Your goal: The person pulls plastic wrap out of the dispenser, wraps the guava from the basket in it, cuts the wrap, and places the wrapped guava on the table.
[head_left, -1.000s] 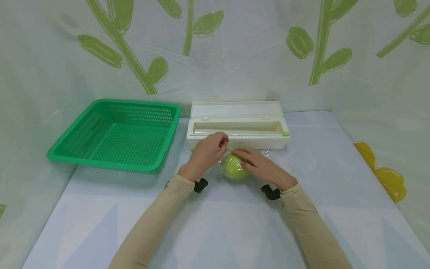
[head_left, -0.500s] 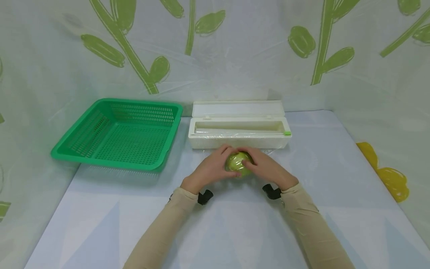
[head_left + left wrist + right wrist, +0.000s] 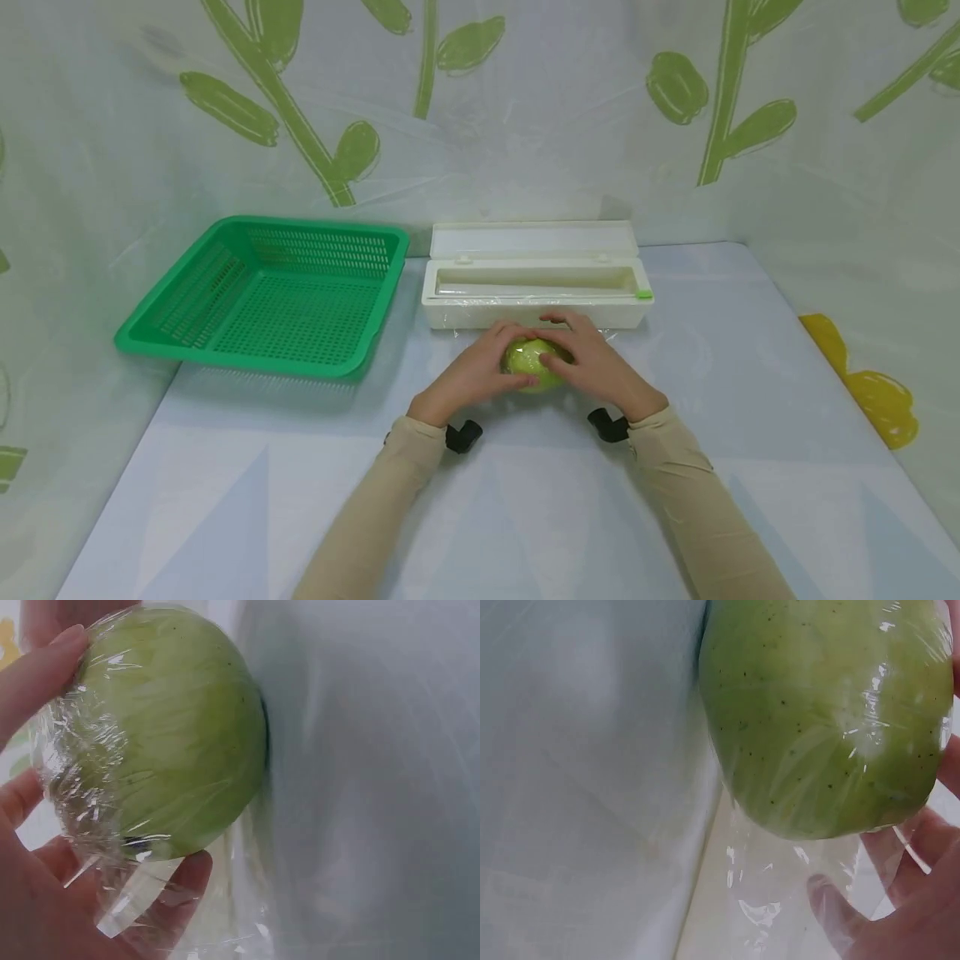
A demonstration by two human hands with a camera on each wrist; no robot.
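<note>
A round green fruit (image 3: pixel 528 358), speckled with dark dots, rests on the table in front of the white box. Clear cling film (image 3: pixel 82 772) wraps it, wrinkled on one side in the left wrist view. My left hand (image 3: pixel 477 367) curls round the fruit's left side, with its thumb at the near side and fingers at the far side. My right hand (image 3: pixel 597 367) holds the right side, one finger lifted towards the box. Loose film (image 3: pixel 761 900) stretches beyond the fruit in the right wrist view, over a fingertip. The fruit's underside is hidden.
A white cling film box (image 3: pixel 536 312) stands behind the hands, lid raised, with a roll (image 3: pixel 525 290) inside and a green slider (image 3: pixel 644 294) at its right end. To the left sits a green plastic basket (image 3: pixel 247 365). A patterned curtain hangs behind the table (image 3: pixel 480 533).
My left hand has come down from beside the box and taken hold of the fruit's left side. The fruit has shifted slightly right. One right finger has lifted away from the fruit.
</note>
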